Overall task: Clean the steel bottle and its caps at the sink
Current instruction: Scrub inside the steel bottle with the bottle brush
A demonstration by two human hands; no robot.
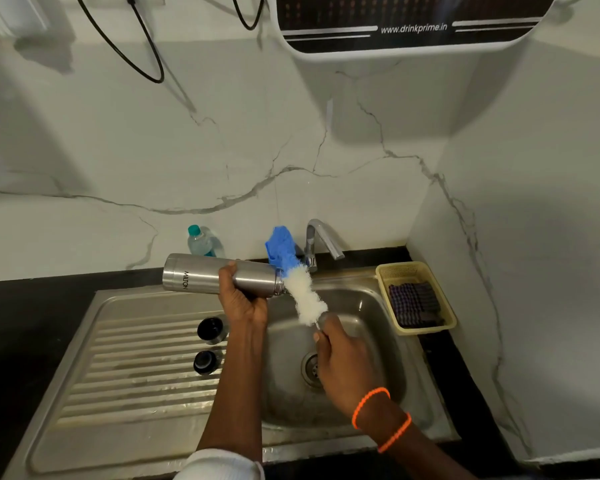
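Gripping the steel bottle (219, 276) on its side over the sink (371, 306), your left hand (242, 296) is closed round its neck end, while your right hand (342, 358) clamps the bottle brush (300, 289) by its handle. The brush sits across the bottle's mouth, blue tip pointing past it. Line the bristles up with the opening first, then feed them straight in and twist. Both caps (210, 329) wait on the drainboard (129, 368), well apart from the basin.
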